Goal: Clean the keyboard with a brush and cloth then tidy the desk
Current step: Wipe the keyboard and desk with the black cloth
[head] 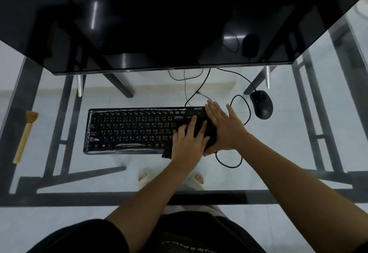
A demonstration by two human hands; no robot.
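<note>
Both hands (pixel 205 133) on dark cloth (pixel 207 133) over keyboard (pixel 135 131) right end

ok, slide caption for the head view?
Both hands, left hand and right hand, press a black cloth onto the keyboard; brush set aside.

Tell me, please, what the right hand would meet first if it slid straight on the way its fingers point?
Probably the cables just behind the keyboard. The right hand points away and slightly leftward; beyond them stands the monitor, though depth is unclear.

Glass desk (pixel 278 179): keyboard (pixel 131 131) center, mouse (pixel 261 104) right, brush (pixel 24 136) far left, monitor (pixel 159 23) behind.
</note>
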